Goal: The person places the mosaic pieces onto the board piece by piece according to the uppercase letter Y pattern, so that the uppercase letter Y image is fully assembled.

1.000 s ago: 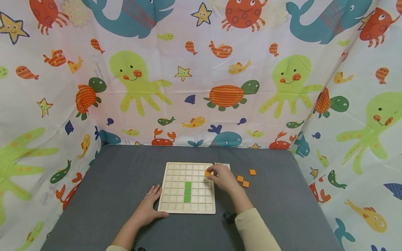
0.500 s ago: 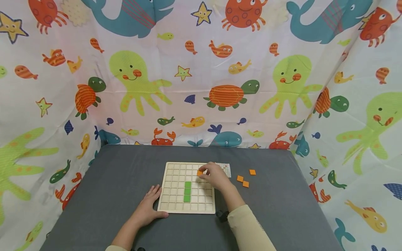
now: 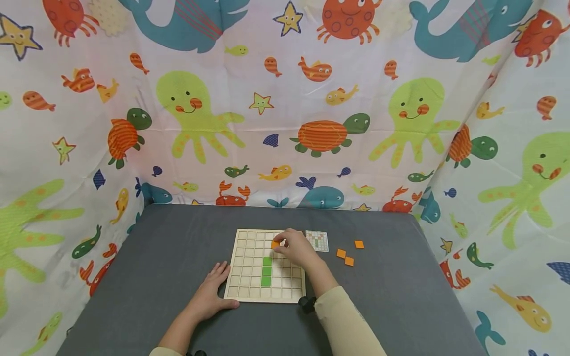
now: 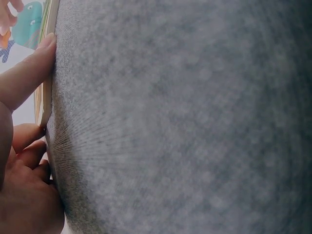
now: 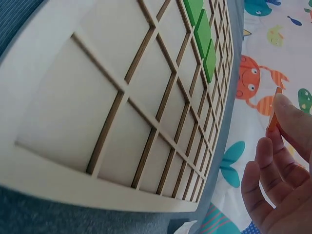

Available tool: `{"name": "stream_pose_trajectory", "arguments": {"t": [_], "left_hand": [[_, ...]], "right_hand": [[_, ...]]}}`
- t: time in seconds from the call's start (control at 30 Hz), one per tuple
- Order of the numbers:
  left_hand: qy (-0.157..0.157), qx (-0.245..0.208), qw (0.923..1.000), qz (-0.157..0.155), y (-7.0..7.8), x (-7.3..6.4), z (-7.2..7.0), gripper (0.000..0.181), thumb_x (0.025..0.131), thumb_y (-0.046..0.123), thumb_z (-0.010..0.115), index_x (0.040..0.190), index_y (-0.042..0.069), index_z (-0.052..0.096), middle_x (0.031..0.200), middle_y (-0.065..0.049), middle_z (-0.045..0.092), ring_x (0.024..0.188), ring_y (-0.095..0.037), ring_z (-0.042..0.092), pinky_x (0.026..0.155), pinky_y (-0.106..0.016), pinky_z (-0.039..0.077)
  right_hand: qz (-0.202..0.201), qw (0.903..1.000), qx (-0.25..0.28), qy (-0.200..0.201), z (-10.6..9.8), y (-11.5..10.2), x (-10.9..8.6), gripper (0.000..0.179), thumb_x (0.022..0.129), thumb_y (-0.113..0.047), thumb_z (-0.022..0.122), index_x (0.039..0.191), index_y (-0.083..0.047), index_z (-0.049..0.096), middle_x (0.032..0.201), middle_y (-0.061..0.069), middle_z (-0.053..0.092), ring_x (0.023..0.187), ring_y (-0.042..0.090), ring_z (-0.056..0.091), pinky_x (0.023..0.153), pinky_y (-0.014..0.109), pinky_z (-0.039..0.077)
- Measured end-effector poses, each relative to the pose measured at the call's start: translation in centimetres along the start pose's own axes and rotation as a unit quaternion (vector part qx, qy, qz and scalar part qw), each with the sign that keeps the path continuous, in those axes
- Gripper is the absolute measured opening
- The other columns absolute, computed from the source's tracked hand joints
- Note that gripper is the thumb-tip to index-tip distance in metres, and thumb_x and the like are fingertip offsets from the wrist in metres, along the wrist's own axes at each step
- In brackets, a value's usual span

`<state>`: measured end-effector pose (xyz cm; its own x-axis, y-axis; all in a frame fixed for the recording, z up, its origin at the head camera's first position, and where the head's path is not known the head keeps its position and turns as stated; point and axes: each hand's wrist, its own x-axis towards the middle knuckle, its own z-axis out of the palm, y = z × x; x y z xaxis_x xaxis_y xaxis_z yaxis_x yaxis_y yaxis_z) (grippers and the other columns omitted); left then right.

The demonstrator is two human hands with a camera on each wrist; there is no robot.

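A square wooden grid board (image 3: 249, 299) lies on the grey cloth, with three green tiles (image 3: 266, 272) set in one column of its cells. Over the board's far part, my right hand (image 3: 297, 248) pinches an orange square tile (image 3: 275, 244) between thumb and fingers. In the right wrist view that orange tile (image 5: 274, 109) shows edge-on, above the board's surface. My left hand (image 3: 211, 292) rests at the board's near left corner, thumb on the front edge and fingers along the left side. The left wrist view shows the left thumb (image 4: 30, 73) against the board's rim.
Right of the board lie several loose orange tiles (image 3: 349, 261). A small printed pattern card (image 3: 317, 241) lies by the board's far right corner. Behind and at both sides hangs a curtain (image 3: 285, 143) printed with sea animals. Grey cloth (image 3: 392, 306) covers the table.
My right hand has moved left over the board with the orange tile, uncovering the pattern card. The left hand stays at the corner.
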<state>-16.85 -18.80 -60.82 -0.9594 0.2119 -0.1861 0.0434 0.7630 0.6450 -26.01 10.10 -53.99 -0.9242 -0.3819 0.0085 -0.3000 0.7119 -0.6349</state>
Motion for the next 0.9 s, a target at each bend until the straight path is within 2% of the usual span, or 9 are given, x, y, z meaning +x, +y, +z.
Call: {"name": "stream_pose_trajectory", "arguments": {"t": [0.47,0.73,0.9], "left_hand": [[-0.003,-0.001,1.0,-0.008,0.6,-0.1,-0.2,0.115,0.066,0.047,0.092,0.157,0.006,0.035,0.167,-0.014,0.024,0.156,-0.037,0.011,0.119,-0.063,0.022],[-0.006,-0.001,0.9999,-0.015,0.5,-0.2,0.0,0.116,0.066,0.049,0.092,0.158,0.007,0.034,0.167,-0.014,0.024,0.156,-0.038,0.011,0.118,-0.065,0.023],[-0.003,-0.005,1.0,-0.007,0.2,-0.1,-0.1,0.116,0.066,0.05,0.091,0.157,0.007,0.035,0.167,-0.014,0.024,0.156,-0.038,0.011,0.117,-0.065,0.023]], "right_hand": [[0.002,0.9999,0.005,-0.016,1.4,-1.0,1.5,0.027,0.093,-0.025,0.075,0.118,-0.017,0.075,0.109,-0.001,0.066,0.083,0.012,0.055,0.07,0.027,0.049],[0.01,0.9997,0.004,-0.022,1.9,-2.2,2.2,0.025,0.093,-0.026,0.075,0.117,-0.018,0.075,0.11,0.0,0.066,0.086,0.013,0.056,0.072,0.03,0.049],[0.014,0.9997,0.003,-0.018,2.5,-2.3,2.8,0.026,0.093,-0.026,0.075,0.117,-0.019,0.075,0.11,-0.001,0.066,0.086,0.012,0.057,0.072,0.029,0.049]]}}
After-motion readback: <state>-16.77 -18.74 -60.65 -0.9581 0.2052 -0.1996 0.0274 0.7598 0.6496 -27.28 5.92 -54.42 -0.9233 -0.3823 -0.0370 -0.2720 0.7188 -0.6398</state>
